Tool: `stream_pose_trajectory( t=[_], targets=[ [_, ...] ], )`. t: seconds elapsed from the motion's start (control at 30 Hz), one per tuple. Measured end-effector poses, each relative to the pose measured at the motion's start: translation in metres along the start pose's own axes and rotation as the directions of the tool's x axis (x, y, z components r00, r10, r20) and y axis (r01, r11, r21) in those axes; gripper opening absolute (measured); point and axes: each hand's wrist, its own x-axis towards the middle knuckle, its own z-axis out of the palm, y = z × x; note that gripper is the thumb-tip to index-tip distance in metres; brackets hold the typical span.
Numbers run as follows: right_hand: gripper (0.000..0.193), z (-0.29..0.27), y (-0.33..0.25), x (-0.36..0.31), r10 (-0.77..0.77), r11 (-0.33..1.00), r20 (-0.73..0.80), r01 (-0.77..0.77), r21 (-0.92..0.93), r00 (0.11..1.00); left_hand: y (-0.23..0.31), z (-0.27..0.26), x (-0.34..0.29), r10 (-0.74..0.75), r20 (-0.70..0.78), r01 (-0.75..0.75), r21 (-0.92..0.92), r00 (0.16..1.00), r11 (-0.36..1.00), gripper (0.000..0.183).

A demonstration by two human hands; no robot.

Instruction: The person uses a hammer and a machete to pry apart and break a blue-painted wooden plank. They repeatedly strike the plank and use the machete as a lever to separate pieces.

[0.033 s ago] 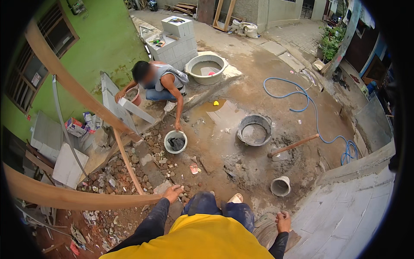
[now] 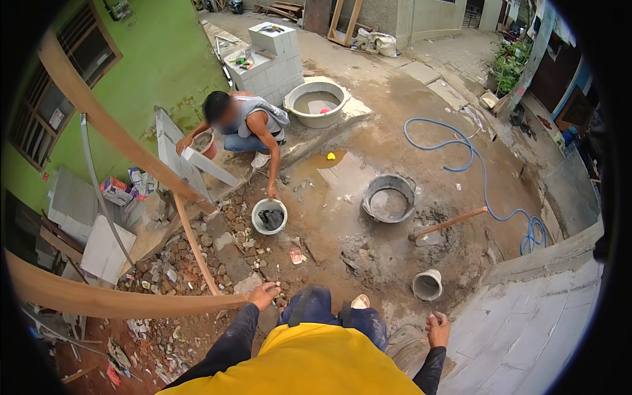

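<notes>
My left hand (image 2: 264,295) is low in the picture, its wrist against the end of a wooden beam (image 2: 131,299). Thumb and fingers are drawn together; whatever they may hold is too small to make out. On the other side, my right hand (image 2: 437,329) hangs beside the grey block wall (image 2: 526,322), fingers curled in, with nothing seen in them. A small pale bucket (image 2: 428,285) lies just beyond it. A crouching co-worker (image 2: 257,125) reaches one hand to the rim of a white bucket (image 2: 255,225) holding something dark, the other to a grey block (image 2: 209,167).
Brick rubble (image 2: 181,263) covers the ground at left. A black tub (image 2: 388,199) stands ahead; a wooden-handled tool (image 2: 454,222) and a blue hose (image 2: 485,178) lie to its right. Farther back are a large basin (image 2: 316,105) and stacked blocks (image 2: 276,72).
My right hand has risen slightly and shifted a little right. The view has shifted slightly. My left hand and the co-worker hold nearly the same pose.
</notes>
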Motion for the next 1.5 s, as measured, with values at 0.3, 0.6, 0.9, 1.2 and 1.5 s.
stream_pose_trajectory(
  t=[0.3,0.6,0.9,1.2,1.5],
  targets=[
    [0.045,0.05,-0.219,0.222,-0.058,0.998,0.184,0.055,0.024,0.981,-0.077,0.088,0.003,-0.461,-0.001,0.406,-0.471,0.887,0.783,0.054],
    [0.051,0.287,-0.328,0.307,-0.002,1.0,0.472,0.003,-0.001,0.881,-0.052,0.069,0.167,-0.018,0.295,-0.173,0.607,0.955,0.775,0.037],
    [0.05,0.322,-0.481,0.459,-0.034,0.999,0.334,0.039,-0.007,0.942,0.271,-0.186,0.449,-0.152,-0.132,0.061,-0.525,0.98,0.849,0.045],
    [0.047,0.392,-0.551,0.729,0.016,0.977,0.44,0.078,-0.196,0.898,0.495,-0.177,0.624,0.027,-0.081,-0.065,-0.52,0.996,0.852,0.045],
    [0.05,0.475,-0.672,1.265,-0.023,0.062,0.71,0.71,-0.702,0.704,0.622,0.078,0.866,-0.716,-0.016,0.472,-0.742,0.698,0.476,0.045]
  ],
)
